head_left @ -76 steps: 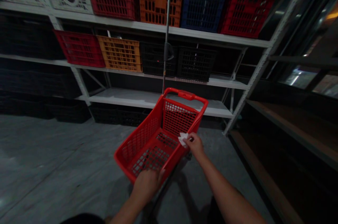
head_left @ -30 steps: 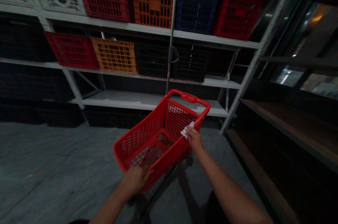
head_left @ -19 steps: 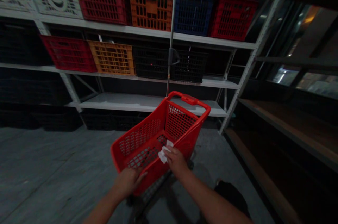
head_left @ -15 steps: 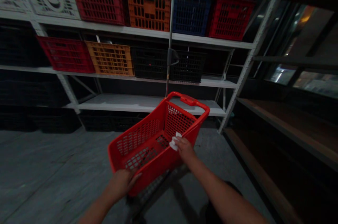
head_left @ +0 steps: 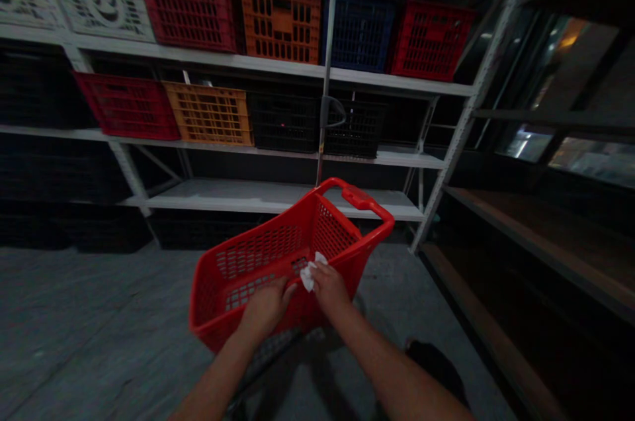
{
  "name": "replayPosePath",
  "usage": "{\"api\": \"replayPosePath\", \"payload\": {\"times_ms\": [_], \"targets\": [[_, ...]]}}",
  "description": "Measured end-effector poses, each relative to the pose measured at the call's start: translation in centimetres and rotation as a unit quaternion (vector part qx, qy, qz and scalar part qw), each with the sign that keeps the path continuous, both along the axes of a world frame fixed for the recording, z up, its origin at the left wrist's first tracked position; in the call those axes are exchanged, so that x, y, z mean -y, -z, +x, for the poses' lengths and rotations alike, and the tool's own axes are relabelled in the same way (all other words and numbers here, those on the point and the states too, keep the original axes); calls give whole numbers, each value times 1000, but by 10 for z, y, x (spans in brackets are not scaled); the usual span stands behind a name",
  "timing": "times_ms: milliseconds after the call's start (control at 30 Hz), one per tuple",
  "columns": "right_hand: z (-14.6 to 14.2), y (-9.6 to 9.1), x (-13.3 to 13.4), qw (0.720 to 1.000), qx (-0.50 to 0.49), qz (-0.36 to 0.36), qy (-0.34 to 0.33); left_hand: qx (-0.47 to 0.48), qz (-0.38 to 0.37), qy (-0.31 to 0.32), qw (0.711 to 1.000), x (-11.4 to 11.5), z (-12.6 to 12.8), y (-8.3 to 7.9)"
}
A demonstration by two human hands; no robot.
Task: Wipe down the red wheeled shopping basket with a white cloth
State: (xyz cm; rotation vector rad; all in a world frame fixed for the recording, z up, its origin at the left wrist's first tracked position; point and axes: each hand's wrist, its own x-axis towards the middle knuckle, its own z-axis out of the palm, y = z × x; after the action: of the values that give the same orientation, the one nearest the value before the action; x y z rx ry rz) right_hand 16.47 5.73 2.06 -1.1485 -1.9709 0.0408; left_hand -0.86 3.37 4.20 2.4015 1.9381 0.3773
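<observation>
A red plastic mesh shopping basket (head_left: 258, 255) on wheels stands in front of me, tilted, with a red grip on its far handle (head_left: 358, 196). My left hand (head_left: 265, 307) lies over the basket's near rim, fingers curled on it. Just beside it, my right hand (head_left: 330, 290) pinches a crumpled white tissue or cloth (head_left: 308, 275) against the same rim. The two hands are almost touching. The wheels and frame under the basket are mostly hidden in shadow.
White metal shelving (head_left: 278, 199) ahead holds red, orange, blue and black plastic crates. A thin upright pole (head_left: 327, 77) with a black hook rises behind the basket. Dark wooden shelves (head_left: 536, 235) run along the right. A dark object (head_left: 436, 365) lies on the grey concrete floor.
My right hand and the white cloth have slid along the near rim towards my left hand. The basket has swung, its body turning to the left.
</observation>
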Motion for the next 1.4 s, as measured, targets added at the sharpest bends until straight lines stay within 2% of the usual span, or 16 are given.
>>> {"api": "replayPosePath", "payload": {"times_ms": [67, 133, 200, 367, 467, 567, 667, 733, 833, 900, 967, 1000, 1100, 1167, 1333, 1400], "targets": [[-7, -3, 0, 1000, 3, -10, 19, -32, 1, -34, 999, -8, 11, 0], [5, -13, -3, 999, 0, -7, 45, -63, 4, -48, 997, -14, 10, 4], [37, -28, -7, 997, -14, 9, 74, -76, 11, -41, 996, -19, 1, 8], [150, -66, -18, 978, -33, 77, 191, -72, 18, -21, 997, -23, -13, 13], [179, -68, -17, 965, -48, 128, 226, -73, 11, -22, 997, -24, -11, 14], [154, -46, -9, 964, -77, 165, 193, -74, 22, -17, 997, -23, -6, 13], [113, -18, -2, 973, -99, 164, 129, -82, 23, -22, 996, -21, -3, 12], [103, -9, 0, 974, -111, 163, 114, -84, 16, -23, 996, -20, -3, 12], [121, -10, -2, 954, -158, 185, 176, -82, 7, -21, 996, -19, -3, 13], [137, -14, -3, 921, -212, 209, 252, -81, 4, -23, 996, -19, -4, 14], [139, -15, -2, 897, -251, 218, 290, -83, 2, -27, 996, -19, -4, 16], [133, -14, -1, 900, -256, 212, 282, -84, 3, -29, 996, -19, -4, 16], [107, -8, 3, 935, -226, 178, 207, -91, 9, -27, 995, -19, -5, 16], [100, -6, 4, 945, -211, 174, 183, -98, 10, -24, 995, -19, -6, 15], [122, -12, 2, 909, -256, 206, 255, -97, 20, -19, 995, -19, -9, 14], [120, -10, 2, 917, -246, 200, 241, -92, 23, -16, 995, -20, -9, 15]]}}
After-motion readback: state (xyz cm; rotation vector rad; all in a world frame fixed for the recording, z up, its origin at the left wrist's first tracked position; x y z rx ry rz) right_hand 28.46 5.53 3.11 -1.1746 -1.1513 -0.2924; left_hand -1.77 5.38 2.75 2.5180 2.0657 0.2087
